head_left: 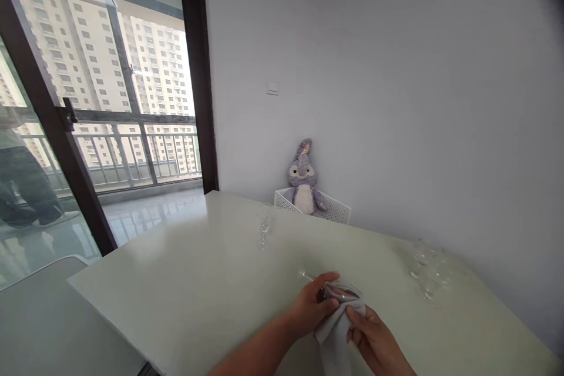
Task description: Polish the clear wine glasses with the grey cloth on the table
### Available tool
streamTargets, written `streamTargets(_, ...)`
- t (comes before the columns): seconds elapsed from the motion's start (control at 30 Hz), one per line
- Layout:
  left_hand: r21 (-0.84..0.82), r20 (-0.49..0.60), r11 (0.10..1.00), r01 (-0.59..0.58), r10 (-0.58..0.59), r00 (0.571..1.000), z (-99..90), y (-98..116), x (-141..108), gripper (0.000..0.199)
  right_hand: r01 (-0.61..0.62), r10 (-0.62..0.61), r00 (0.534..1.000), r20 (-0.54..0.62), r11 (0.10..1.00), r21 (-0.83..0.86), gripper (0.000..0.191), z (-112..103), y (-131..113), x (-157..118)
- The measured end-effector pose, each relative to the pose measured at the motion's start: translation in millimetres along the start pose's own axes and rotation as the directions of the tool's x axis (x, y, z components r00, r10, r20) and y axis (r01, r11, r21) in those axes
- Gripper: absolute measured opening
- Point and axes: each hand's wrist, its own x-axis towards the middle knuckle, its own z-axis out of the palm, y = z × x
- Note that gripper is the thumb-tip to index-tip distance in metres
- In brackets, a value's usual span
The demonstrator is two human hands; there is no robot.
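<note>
A stemmed wine glass lies tilted between my hands, its stem and foot pointing to the far left. My left hand is closed around the bowl near the stem. Draped over the bowl's rim is a grey cloth, which hangs down toward the near edge of the table. My right hand pinches this cloth against the rim, its thumb on top. Part of the bowl is hidden by the cloth and my fingers.
Clear stemmed glasses stand on the pale table at the right, and more glassware at the far middle. A white basket with a plush toy sits against the wall. A white chair is at the left, by a glass door.
</note>
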Motion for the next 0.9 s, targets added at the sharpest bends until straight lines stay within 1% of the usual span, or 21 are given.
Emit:
streamTargets(0.03, 0.038, 0.02, 0.999, -0.021, 0.021, 1.0, 1.0, 1, -1, 0.06, -0.002, 0.003, 1.0, 0.023, 1.0, -0.007, 0.038, -1, -1, -1)
streamTargets(0.07, 0.068, 0.026, 0.997, -0.041, 0.04, 0.999, 1.9, 2, -1, 0.058, 0.002, 0.0, 0.999, 0.043, 0.998, -0.058, 0.038, -3, -3, -1)
streamTargets(0.13, 0.039, -0.012, 0.999, -0.034, 0.035, 0.999, 3.3, -1, 0, 0.055, 0.048, -0.036, 0.998, 0.052, 0.965, -0.256, 0.037, -6, -4, -1)
streamTargets(0.17, 0.025, -0.049, 1.0, -0.013, 0.014, 0.999, 3.6, -3, 1, 0.053, 0.085, -0.075, 0.996, 0.041, 0.92, -0.383, 0.035, -8, -4, -1)
streamTargets(0.23, 0.062, -0.124, 0.998, 0.031, -0.023, 0.992, 3.4, -8, 3, 0.05, 0.145, -0.167, 0.986, 0.021, 0.78, -0.608, 0.031, -11, -5, 0)
streamTargets(0.27, 0.113, -0.144, 0.993, 0.039, -0.023, 0.989, 3.1, -9, 3, 0.049, 0.16, -0.201, 0.979, 0.017, 0.72, -0.675, 0.029, -12, -6, 1)
streamTargets(0.3, 0.168, -0.145, 0.985, 0.03, -0.006, 0.989, 2.9, -8, 3, 0.05, 0.164, -0.217, 0.976, 0.015, 0.692, -0.703, 0.028, -13, -7, 1)
streamTargets(0.33, 0.213, -0.119, 0.977, 0.014, 0.012, 0.993, 2.9, -7, 2, 0.049, 0.158, -0.212, 0.977, 0.007, 0.704, -0.693, 0.028, -13, -8, 1)
streamTargets(0.37, 0.24, -0.079, 0.971, -0.012, 0.032, 0.996, 3.3, -4, 1, 0.049, 0.141, -0.188, 0.982, -0.006, 0.755, -0.64, 0.028, -12, -8, 1)
streamTargets(0.43, 0.264, -0.001, 0.961, -0.085, 0.088, 0.996, 5.0, 4, -2, 0.051, 0.081, -0.11, 0.993, -0.041, 0.896, -0.436, 0.033, -10, -9, 0)
streamTargets(0.47, 0.271, 0.024, 0.954, -0.128, 0.126, 0.992, 5.9, 7, -3, 0.051, 0.049, -0.071, 0.996, -0.056, 0.947, -0.316, 0.037, -8, -8, -1)
streamTargets(0.53, 0.265, 0.038, 0.947, -0.18, 0.176, 0.984, 6.6, 12, -3, 0.05, 0.015, -0.024, 0.998, -0.058, 0.989, -0.148, 0.042, -5, -5, -2)
streamTargets(0.57, 0.256, 0.028, 0.951, -0.176, 0.175, 0.984, 6.0, 12, -3, 0.049, 0.018, -0.025, 0.998, -0.05, 0.99, -0.141, 0.041, -4, -3, -2)
streamTargets(0.6, 0.249, 0.013, 0.957, -0.148, 0.149, 0.989, 4.7, 11, -2, 0.051, 0.037, -0.044, 0.998, -0.036, 0.98, -0.195, 0.038, -3, -1, -3)
streamTargets(0.63, 0.251, -0.012, 0.963, -0.101, 0.107, 0.994, 2.9, 9, 0, 0.052, 0.069, -0.076, 0.997, -0.013, 0.953, -0.295, 0.034, -2, 0, -3)
streamTargets(0.7, 0.291, -0.073, 0.957, -0.005, 0.028, 0.997, -1.0, 6, 2, 0.053, 0.151, -0.158, 0.987, 0.033, 0.838, -0.524, 0.027, -3, -1, -3)
streamTargets(0.73, 0.324, -0.096, 0.946, 0.019, 0.013, 0.995, -2.3, 5, 2, 0.053, 0.188, -0.198, 0.979, 0.051, 0.777, -0.601, 0.026, -3, -3, -3)
streamTargets(0.77, 0.356, -0.104, 0.934, 0.025, 0.013, 0.994, -2.8, 5, 1, 0.053, 0.215, -0.228, 0.972, 0.061, 0.744, -0.633, 0.026, -4, -6, -3)
streamTargets(0.8, 0.38, -0.094, 0.925, 0.01, 0.028, 0.995, -2.3, 7, 0, 0.051, 0.223, -0.237, 0.97, 0.061, 0.751, -0.621, 0.026, -4, -9, -3)
streamTargets(0.83, 0.391, -0.069, 0.92, -0.028, 0.059, 0.996, -0.8, 9, -1, 0.048, 0.212, -0.229, 0.973, 0.043, 0.792, -0.572, 0.026, -4, -13, -4)
streamTargets(0.9, 0.398, 0.012, 0.906, -0.146, 0.154, 0.988, 3.9, 15, -5, 0.045, 0.151, -0.173, 0.985, -0.02, 0.903, -0.403, 0.026, -3, -17, -6)
